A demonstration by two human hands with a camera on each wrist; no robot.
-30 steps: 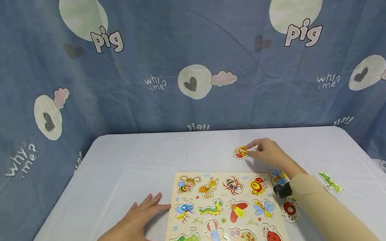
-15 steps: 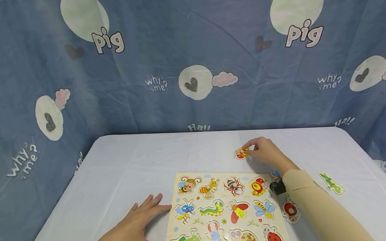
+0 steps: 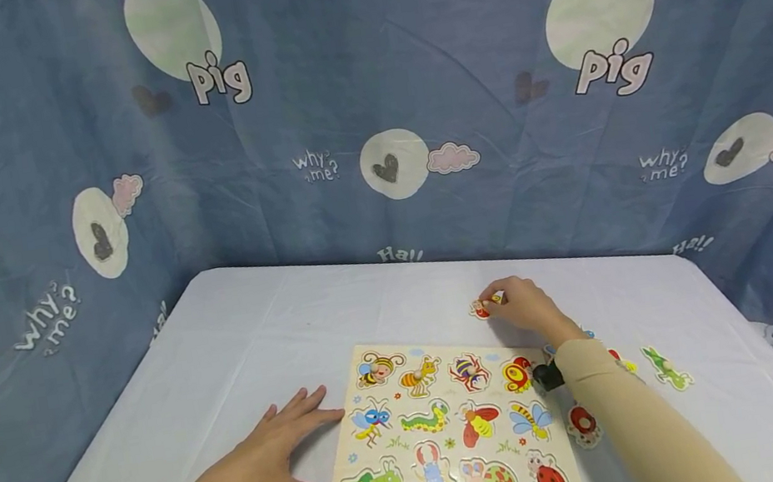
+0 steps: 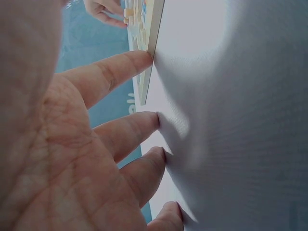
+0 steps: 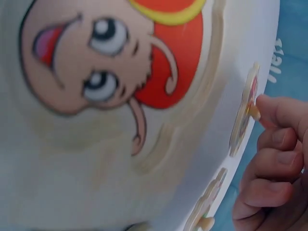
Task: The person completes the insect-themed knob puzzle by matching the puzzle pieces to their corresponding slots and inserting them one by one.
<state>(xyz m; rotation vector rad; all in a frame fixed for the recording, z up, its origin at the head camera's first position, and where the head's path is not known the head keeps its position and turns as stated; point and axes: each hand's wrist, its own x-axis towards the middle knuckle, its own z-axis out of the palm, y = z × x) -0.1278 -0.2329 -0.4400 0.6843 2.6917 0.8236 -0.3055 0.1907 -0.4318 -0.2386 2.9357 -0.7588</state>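
Observation:
A wooden insect puzzle board (image 3: 448, 387) lies on the white table, with knobbed pieces in several of its hollows. My left hand (image 3: 272, 453) spreads its fingers on the table, thumb and index tip right at the board's left edge. The left wrist view shows that index fingertip against the board's side. Beyond the far edge, my right hand (image 3: 522, 308) pinches the knob of a red and yellow insect puzzle piece (image 3: 479, 310), which the fingers partly cover. From the right wrist, this puzzle piece (image 5: 244, 115) appears edge-on with fingertips at its knob.
Loose pieces lie right of the board: a red round one (image 3: 583, 426), a green grasshopper (image 3: 667, 368), and a red-yellow one (image 3: 624, 362) partly behind the right sleeve. Blue patterned cloth (image 3: 363, 93) hangs behind the table (image 3: 277, 317).
My right hand has shifted slightly left, its fingers closing in on the insect piece and covering more of it. The left hand stays at the board's edge.

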